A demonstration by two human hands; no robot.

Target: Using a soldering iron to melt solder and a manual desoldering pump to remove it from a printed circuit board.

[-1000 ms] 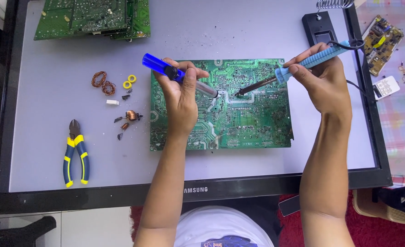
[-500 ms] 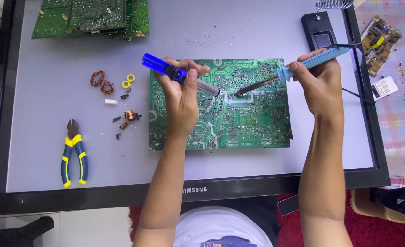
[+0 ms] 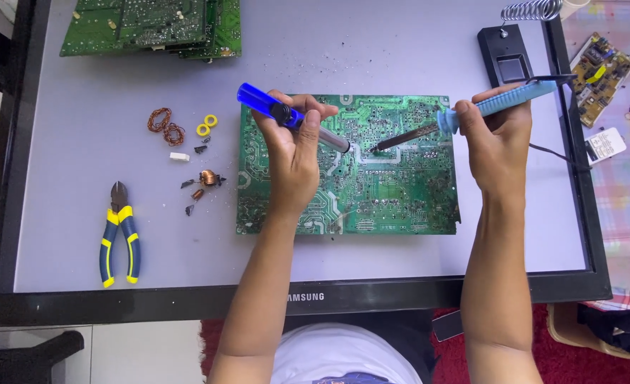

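Observation:
A green circuit board (image 3: 393, 192) lies solder side up on a flat monitor screen (image 3: 80, 235) used as a work surface. My left hand (image 3: 294, 153) grips a blue desoldering pump (image 3: 262, 102), its metal tip resting on the board near the middle. My right hand (image 3: 496, 139) holds a light blue soldering iron (image 3: 510, 97), its dark tip touching the board just right of the pump's tip. The two tips are close together but apart.
Blue and yellow pliers (image 3: 118, 235) lie at the left. Copper coils (image 3: 166, 126), yellow rings (image 3: 206, 125) and small removed parts (image 3: 205, 179) sit between pliers and board. Stacked green boards (image 3: 158, 25) are at the top left. A black iron stand (image 3: 510, 60) is top right, another small board (image 3: 599, 67) beyond it.
Both hands stay on the board with their tools. The iron's tip has shifted slightly along the board; the pump holds its spot.

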